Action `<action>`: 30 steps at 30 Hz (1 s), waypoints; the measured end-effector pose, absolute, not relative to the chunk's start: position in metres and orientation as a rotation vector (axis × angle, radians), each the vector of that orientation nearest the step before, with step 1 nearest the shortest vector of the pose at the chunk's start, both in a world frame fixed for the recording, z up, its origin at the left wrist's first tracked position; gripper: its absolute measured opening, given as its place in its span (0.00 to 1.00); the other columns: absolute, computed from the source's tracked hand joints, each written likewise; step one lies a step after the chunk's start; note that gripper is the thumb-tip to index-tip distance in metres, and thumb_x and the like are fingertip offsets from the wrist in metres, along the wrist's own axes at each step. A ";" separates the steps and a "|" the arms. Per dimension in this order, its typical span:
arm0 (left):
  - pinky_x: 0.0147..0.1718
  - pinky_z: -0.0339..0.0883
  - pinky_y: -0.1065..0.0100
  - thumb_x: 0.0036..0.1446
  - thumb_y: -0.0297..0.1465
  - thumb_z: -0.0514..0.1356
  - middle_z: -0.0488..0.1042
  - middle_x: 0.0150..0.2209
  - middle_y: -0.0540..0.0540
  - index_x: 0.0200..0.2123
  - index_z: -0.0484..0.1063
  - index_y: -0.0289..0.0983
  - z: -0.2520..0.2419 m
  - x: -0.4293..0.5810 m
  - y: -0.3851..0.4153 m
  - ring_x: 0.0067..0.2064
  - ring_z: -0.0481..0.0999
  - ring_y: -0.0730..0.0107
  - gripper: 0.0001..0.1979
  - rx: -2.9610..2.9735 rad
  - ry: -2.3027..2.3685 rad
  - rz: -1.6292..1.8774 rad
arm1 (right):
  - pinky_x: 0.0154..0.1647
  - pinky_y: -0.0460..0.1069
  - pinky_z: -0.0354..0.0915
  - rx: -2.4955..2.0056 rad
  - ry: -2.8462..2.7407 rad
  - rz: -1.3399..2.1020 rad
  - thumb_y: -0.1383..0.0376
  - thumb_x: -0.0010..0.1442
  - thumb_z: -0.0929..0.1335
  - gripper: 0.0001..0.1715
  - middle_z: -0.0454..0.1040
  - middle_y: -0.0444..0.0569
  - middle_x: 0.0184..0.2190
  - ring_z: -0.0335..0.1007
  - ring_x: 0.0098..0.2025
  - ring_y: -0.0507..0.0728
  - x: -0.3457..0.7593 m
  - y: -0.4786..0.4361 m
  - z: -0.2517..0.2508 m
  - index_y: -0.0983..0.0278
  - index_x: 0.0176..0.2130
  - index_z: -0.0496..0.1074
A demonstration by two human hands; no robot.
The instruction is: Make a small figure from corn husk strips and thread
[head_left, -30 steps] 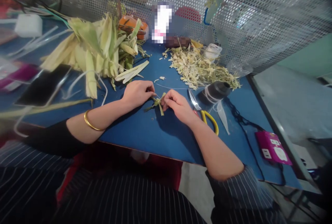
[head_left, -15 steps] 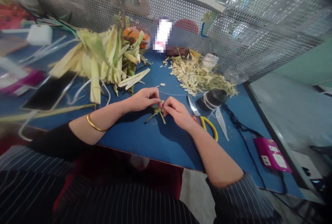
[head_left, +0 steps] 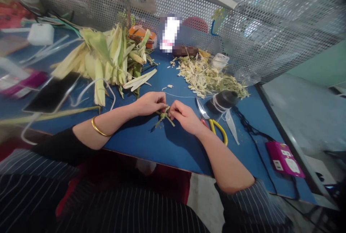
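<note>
A small knotted piece of green corn husk (head_left: 162, 116) with loose strip ends is between my hands, just above the blue table (head_left: 151, 153). My left hand (head_left: 151, 103) pinches it from the left, fingers closed. From the right, my right hand (head_left: 184, 116) has thumb and fingertips pressed together at its edge. Fingers hide the exact grip. A thin white thread (head_left: 180, 96) runs from near my left hand towards a black thread spool (head_left: 222, 101). Beside my right wrist lie scissors (head_left: 218, 130) with yellow handles, their blades pointing away.
A heap of corn husks (head_left: 105, 56) lies at the back left, and a pile of husk scraps (head_left: 202, 78) at the back right. A black phone (head_left: 52, 92) with a white cable rests at left. A magenta power socket (head_left: 285, 158) sits at right. A perforated metal screen (head_left: 186, 2) bounds the back.
My hands stay in nearly the same place. The husk piece has turned slightly, and its loose end points further right. The view has shifted a little.
</note>
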State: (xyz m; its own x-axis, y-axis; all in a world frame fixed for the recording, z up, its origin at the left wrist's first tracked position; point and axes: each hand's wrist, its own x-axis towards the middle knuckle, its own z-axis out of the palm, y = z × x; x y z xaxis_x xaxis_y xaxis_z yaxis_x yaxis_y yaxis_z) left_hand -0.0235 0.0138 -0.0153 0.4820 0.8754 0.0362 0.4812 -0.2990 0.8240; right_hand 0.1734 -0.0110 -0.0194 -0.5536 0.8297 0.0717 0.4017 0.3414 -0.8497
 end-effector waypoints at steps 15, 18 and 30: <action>0.25 0.66 0.72 0.49 0.34 0.66 0.76 0.25 0.46 0.29 0.77 0.33 -0.016 -0.017 0.006 0.23 0.70 0.79 0.08 1.295 1.149 0.666 | 0.34 0.48 0.58 -1.029 -1.706 1.345 0.62 0.54 0.69 0.08 0.67 0.43 0.28 0.61 0.30 0.49 0.169 -0.010 -0.016 0.64 0.29 0.70; 0.29 0.68 0.71 0.50 0.30 0.64 0.77 0.27 0.46 0.36 0.78 0.33 -0.015 -0.020 0.006 0.25 0.71 0.78 0.09 1.272 1.091 0.607 | 0.33 0.48 0.59 -1.067 -1.653 1.354 0.61 0.53 0.70 0.08 0.68 0.43 0.27 0.61 0.29 0.49 0.169 -0.009 -0.018 0.64 0.29 0.71; 0.29 0.67 0.71 0.49 0.30 0.64 0.76 0.26 0.47 0.32 0.78 0.33 -0.018 -0.018 0.004 0.25 0.70 0.78 0.07 1.403 1.056 0.626 | 0.33 0.48 0.62 -1.124 -1.552 1.378 0.61 0.51 0.71 0.07 0.73 0.44 0.30 0.62 0.29 0.49 0.169 -0.007 -0.021 0.62 0.31 0.76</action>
State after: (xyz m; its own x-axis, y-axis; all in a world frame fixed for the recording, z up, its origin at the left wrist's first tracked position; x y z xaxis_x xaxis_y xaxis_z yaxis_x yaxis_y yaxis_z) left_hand -0.0176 0.0045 -0.0177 0.4411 0.8711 -0.2160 0.2278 0.1241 0.9658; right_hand 0.1686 -0.0071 -0.0209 -0.3226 0.9465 -0.0125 0.1244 0.0292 -0.9918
